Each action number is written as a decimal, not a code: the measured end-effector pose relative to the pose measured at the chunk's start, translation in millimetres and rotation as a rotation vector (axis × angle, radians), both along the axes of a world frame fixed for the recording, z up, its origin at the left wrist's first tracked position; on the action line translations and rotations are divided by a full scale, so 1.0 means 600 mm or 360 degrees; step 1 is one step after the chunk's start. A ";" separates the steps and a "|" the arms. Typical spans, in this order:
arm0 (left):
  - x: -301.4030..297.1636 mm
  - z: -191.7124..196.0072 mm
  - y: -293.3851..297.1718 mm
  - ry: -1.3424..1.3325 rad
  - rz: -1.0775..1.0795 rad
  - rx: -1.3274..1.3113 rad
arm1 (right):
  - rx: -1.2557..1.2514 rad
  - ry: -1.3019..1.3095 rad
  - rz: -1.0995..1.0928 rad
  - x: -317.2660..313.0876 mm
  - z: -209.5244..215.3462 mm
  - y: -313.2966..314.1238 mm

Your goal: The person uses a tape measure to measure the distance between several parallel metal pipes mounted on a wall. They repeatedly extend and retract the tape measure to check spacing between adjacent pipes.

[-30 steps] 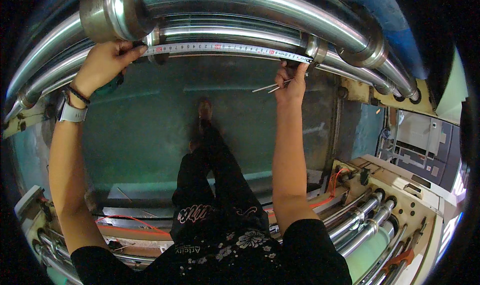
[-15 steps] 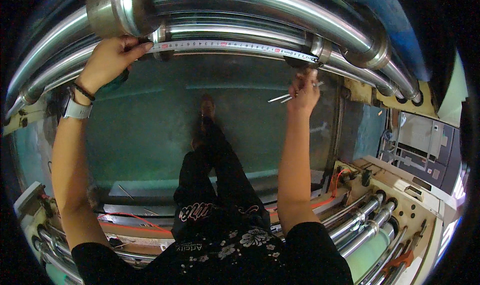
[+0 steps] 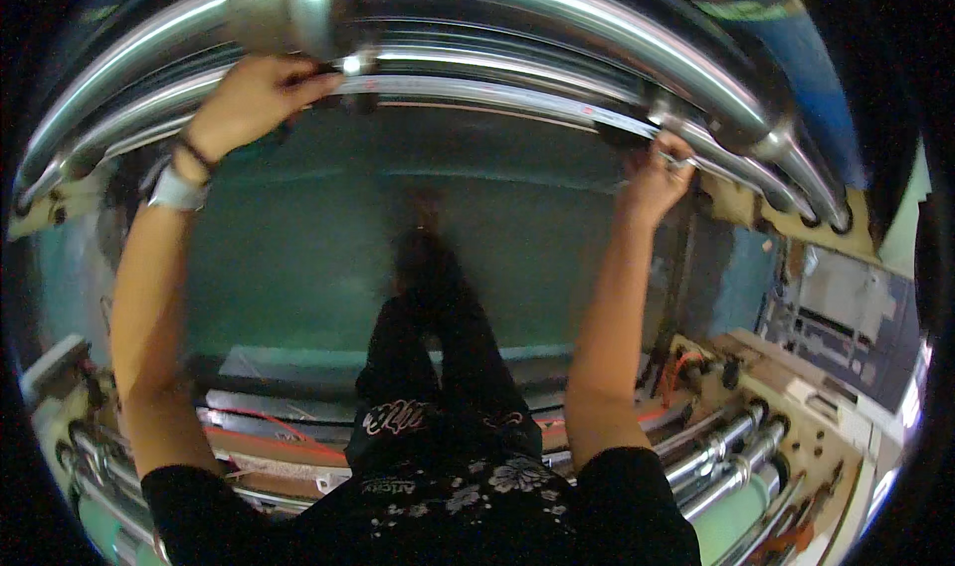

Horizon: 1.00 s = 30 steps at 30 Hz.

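Left hand point(image 3: 261, 98) pinching tape point(image 3: 497, 94), right hand point(image 3: 659, 176) at tape's right end, grip too blurred to tell, steel rollers point(image 3: 597, 19) alongside

Tape point(image 3: 517, 95) runs taut along the rollers point(image 3: 597, 27), motion-blurred. Left hand point(image 3: 251, 106) pinches its left end, watch point(image 3: 179, 190) on that wrist. Right hand point(image 3: 657, 176) at tape's right end, fingers curled on a shiny metal bit point(image 3: 679, 161); can't tell if it touches tape. Big collar point(image 3: 281, 11) just above tape's left end. Trousers point(image 3: 398, 367), green roller point(image 3: 734, 509) well below tape.
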<state>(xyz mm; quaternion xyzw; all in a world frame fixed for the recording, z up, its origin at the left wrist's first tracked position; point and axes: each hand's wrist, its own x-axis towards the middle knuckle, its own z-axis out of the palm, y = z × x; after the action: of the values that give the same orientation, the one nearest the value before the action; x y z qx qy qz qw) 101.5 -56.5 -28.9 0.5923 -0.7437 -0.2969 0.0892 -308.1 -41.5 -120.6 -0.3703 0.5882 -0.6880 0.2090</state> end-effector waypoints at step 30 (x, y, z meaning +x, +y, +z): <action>0.015 -0.010 -0.013 -0.0354 -0.0127 -0.0199 | 0.0063 -0.0124 0.0144 0.018 0.023 0.010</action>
<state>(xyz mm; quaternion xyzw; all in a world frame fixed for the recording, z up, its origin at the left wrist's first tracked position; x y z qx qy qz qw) 110.7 -64.5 -35.1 0.5849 -0.7889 -0.1859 0.0310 -297.2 -35.4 -106.8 -0.3651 0.5758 -0.6799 0.2700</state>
